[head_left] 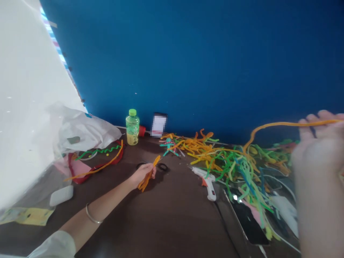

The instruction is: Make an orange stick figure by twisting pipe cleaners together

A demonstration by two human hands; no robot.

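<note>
My left hand (pixel 142 176) is closed on a short bundle of folded orange pipe cleaners (pixel 144 183), just above the table. Partly hidden behind it, the black handles of what look like scissors (pixel 162 167) stick out. At the right edge, my raised right hand (pixel 318 147) has a long orange pipe cleaner (pixel 274 124) along its curled fingers; its thumb is out of view. The strand bends down to a large tangle of green, yellow and orange pipe cleaners (pixel 231 166). A small teal pipe-cleaner figure (pixel 168 145) stands beyond my left hand.
A white glue gun (pixel 209 182) with a black cord and a dark phone (pixel 247 216) lie right of centre. A green-capped bottle (pixel 132 129) stands at the back. Left are a white plastic bag (pixel 86 127), red ribbon (pixel 77 177) and a white case (pixel 61 195). A blue wall (pixel 188 64) rises behind.
</note>
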